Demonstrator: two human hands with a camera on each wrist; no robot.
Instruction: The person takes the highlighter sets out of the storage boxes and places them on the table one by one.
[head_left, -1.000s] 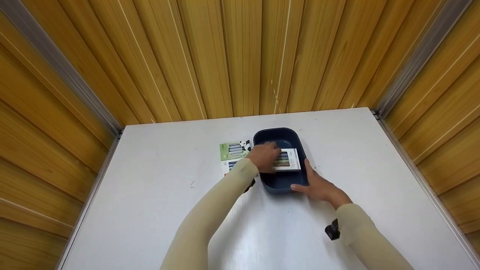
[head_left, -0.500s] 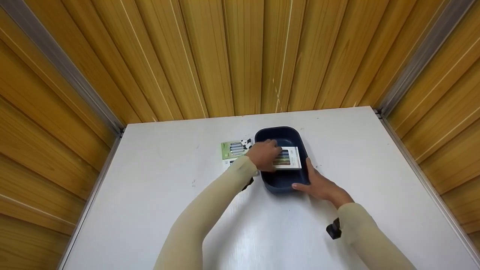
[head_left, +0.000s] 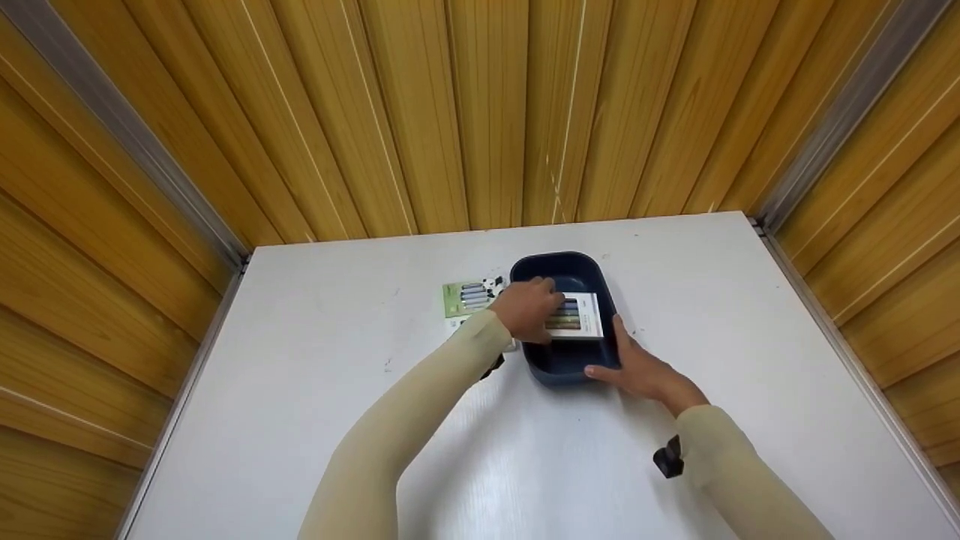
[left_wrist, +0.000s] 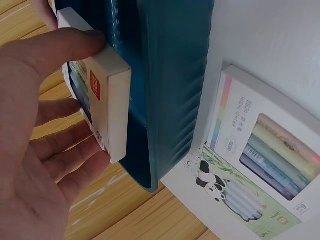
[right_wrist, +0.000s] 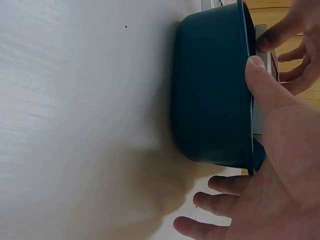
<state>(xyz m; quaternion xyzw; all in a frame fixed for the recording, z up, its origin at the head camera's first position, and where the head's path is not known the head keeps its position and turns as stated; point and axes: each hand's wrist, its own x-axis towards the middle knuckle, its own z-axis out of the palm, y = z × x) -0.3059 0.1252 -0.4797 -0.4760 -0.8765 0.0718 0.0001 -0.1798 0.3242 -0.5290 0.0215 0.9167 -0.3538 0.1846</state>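
Note:
My left hand (head_left: 525,307) grips a white box of pens (head_left: 585,319) at the mouth of a dark blue plastic basin (head_left: 561,379). Through the box's window several coloured barrels show. In the left wrist view, the thumb lies on one edge of the box (left_wrist: 120,95), with the fingers at the opposite side. My right hand (head_left: 637,371) rests at the basin's near right corner. In the right wrist view, its thumb touches the basin rim (right_wrist: 249,117) and three fingers spread apart, nearly straight; the index finger is hidden there.
Left of the basin, a white box of highlighters (left_wrist: 265,135) lies beside a green panda-printed pen pack (left_wrist: 250,210), both on the white table (head_left: 337,337). The left arm partly covers them in the head view. Wood-patterned walls (head_left: 487,112) enclose the back and sides.
The left forearm has shifted slightly left and covers more of the white highlighter box. Both hands keep their places at the basin, and the head view has moved a little.

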